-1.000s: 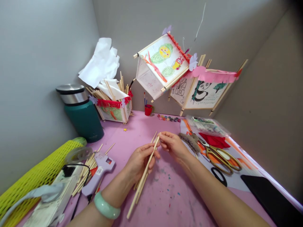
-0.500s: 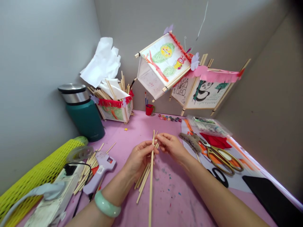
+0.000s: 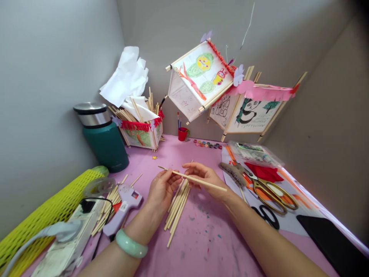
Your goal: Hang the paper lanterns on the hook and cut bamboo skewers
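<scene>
The left hand [image 3: 162, 191] has 1 stick [image 3: 208, 184] in its fingers; for the right hand [image 3: 208, 176], I cannot tell; the sticks [image 3: 178, 211] below lie unjoined.

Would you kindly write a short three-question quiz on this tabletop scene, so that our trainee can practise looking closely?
1. What does the left hand pinch?
A) the teal bottle
B) a wooden stick
C) the yellow star

2. True or false: in the picture, the gold-handled scissors lie to the right of the lilac glue gun.

3. Fill in the missing word: the small red cup at the back of the table holds ____.

Key: 1. B; 2. True; 3. paintbrushes.
</scene>
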### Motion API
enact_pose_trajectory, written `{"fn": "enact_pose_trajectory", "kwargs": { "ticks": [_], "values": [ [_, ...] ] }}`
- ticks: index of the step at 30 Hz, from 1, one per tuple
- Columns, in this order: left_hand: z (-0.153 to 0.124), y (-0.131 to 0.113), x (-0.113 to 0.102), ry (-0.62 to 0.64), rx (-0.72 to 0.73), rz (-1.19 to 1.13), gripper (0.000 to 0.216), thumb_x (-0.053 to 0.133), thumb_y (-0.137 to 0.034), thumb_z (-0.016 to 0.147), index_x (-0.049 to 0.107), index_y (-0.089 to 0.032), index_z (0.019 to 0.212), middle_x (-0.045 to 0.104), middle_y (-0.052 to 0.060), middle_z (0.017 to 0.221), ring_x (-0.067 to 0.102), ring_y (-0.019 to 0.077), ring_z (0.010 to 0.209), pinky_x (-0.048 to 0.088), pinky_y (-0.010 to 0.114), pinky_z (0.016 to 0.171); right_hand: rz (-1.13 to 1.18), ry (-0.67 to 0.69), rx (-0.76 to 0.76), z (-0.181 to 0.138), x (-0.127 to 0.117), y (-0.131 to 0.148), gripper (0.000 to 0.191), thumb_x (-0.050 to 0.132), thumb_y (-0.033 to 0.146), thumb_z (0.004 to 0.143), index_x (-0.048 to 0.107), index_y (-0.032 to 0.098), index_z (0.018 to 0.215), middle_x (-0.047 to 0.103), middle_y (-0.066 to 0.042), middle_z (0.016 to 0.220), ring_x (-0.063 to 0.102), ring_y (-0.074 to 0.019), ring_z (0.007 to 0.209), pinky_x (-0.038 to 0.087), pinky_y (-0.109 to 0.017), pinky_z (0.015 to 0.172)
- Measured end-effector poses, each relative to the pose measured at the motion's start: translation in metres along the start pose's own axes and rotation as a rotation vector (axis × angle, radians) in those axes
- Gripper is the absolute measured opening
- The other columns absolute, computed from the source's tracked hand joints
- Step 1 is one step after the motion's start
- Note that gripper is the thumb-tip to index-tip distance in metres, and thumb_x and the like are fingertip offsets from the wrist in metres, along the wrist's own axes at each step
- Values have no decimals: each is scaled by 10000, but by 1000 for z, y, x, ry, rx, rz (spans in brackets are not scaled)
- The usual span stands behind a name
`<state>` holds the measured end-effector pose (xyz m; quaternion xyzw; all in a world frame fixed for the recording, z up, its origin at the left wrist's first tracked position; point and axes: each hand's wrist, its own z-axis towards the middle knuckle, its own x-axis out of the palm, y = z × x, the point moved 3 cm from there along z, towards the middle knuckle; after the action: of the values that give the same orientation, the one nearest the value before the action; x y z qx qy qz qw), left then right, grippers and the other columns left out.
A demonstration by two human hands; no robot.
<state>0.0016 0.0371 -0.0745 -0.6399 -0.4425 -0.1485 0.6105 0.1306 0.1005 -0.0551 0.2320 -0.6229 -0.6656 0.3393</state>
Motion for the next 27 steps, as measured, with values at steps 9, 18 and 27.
{"fn": "enact_pose_trajectory", "kwargs": {
  "ticks": [9, 18, 27],
  "values": [
    [5, -5, -6, -114, 99, -36, 86, 549, -64, 772, 551, -125, 712, 658, 41, 647, 648, 123, 617, 548, 247, 636, -67, -130, -90, -2, -8, 6, 226, 637, 270, 732, 672, 199, 945, 616, -9, 685, 495, -96, 554, 345, -217, 477],
    [-2, -2, 5, 62, 98, 91, 124, 642, -119, 728, 572, -134, 830, 689, 53, 776, 669, 142, 708, 544, 244, 659, 189, -454, -119, 5, -33, -3, 317, 625, 462, 727, 609, 171, 851, 611, -24, 733, 505, -92, 520, 316, -199, 402],
    [-11, 6, 12, 314, -245, 190, 280, 487, -316, 854, 627, -85, 929, 682, 96, 754, 639, 126, 548, 516, 217, 498, 310, -553, -89, 5, -44, -3, 303, 644, 455, 703, 503, 186, 693, 467, 52, 540, 420, -68, 413, 273, -199, 380]
  ]
}}
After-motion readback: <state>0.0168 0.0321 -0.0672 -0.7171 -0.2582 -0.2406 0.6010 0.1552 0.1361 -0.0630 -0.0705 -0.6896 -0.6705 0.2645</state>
